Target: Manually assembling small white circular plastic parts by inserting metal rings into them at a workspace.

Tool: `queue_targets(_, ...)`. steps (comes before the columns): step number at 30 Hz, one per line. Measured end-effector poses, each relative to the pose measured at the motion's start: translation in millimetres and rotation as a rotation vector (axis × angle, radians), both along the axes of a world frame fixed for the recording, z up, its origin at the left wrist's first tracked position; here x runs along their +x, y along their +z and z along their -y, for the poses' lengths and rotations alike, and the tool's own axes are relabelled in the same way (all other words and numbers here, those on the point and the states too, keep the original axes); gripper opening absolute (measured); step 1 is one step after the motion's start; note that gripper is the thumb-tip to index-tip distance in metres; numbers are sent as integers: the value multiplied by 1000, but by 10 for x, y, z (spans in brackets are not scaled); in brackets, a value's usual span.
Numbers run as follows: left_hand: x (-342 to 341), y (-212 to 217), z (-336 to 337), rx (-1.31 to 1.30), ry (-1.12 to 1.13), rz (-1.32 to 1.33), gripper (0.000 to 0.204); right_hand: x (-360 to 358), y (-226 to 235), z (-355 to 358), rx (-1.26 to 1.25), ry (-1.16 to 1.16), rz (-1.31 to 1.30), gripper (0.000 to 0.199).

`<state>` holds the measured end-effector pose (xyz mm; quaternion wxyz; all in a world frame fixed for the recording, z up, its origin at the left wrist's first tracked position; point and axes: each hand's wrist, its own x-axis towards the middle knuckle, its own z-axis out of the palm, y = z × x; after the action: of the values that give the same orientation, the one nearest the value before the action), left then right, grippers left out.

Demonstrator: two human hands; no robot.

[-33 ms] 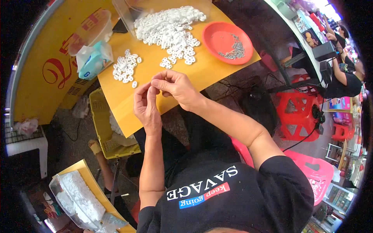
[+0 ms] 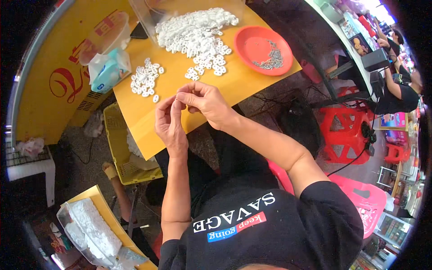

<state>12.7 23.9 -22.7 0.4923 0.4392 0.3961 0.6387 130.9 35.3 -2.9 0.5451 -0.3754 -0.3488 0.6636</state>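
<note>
Both hands meet over the near edge of the yellow wooden tabletop [image 2: 234, 85], where bare board lies between the edge and the small heap of white plastic rings [image 2: 145, 78]. The left hand [image 2: 170, 122] and right hand [image 2: 204, 101] pinch fingertips together on something too small to make out. The big pile of white rings [image 2: 195, 31] and the red round plastic plate [image 2: 252, 42] lie farther back.

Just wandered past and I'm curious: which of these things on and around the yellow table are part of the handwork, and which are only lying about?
In use:
left hand and right hand, fingertips pinched together
big heap of white rings
small heap of white rings
red plate of small metal bits

Lying about:
tissue pack
yellow crate
red stool
</note>
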Motion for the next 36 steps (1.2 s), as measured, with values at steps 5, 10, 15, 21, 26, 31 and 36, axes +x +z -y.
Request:
queue_targets(5, 59, 12, 12, -15, -46, 69, 14, 86, 57, 51, 73, -57, 58, 14)
queue_targets(10, 59, 20, -69, -78, -79, 62, 13, 551, 73, -48, 287, -66, 482, 14)
queue_targets(15, -28, -157, -186, -117, -99, 33, 15, 1707, 223, -491, 463, -309, 1219, 17)
queue_targets(21, -18, -222, -205, -117, -133, 1, 15, 2302, 26, -841, 417, -220, 1656, 18)
queue_targets(26, -30, -220, -202, -137, -123, -13, 14, 2287, 9, -1061, 501, -73, 1762, 17)
queue_targets(31, -28, -213, -199, -143, -137, -24, 17, 2310, -25, -1188, 631, -26, 1887, 18)
queue_targets(36, -30, -204, -203, -156, -130, 1, 17, 2289, 35, -1216, 762, -54, 1916, 19)
